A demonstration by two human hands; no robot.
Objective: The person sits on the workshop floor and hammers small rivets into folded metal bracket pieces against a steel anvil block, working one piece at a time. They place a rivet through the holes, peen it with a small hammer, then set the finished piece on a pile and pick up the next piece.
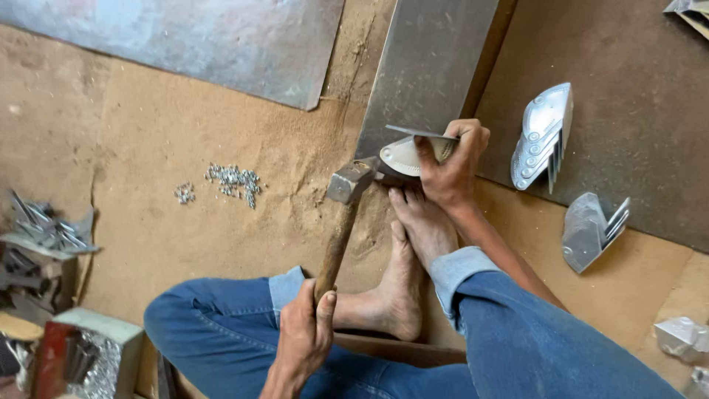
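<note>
1. Gripping the wooden handle near its lower end, the left hand is wrapped fully closed around the hammer, and the steel head sits well up from that grip, touching the edge of the workpiece.
2. Up beyond the hammer head, the right hand pinches the metal bracket, fingers clamped closed over its far edge, thumb side toward the head.
3. The bracket rests on the long steel bar, just above the bare feet that brace beneath that hand.
4. Handling, as I judge it: the bracket looks thin, stiff, light sheet metal with sharp edges, likely to skid, so hold it by the flat rim away from the strike point.
5. The hammer looks head-heavy; a low hold on the handle suits it.
6. Out past the right hand lie finished brackets; out from the left grip, a scatter of small rivets.
</note>
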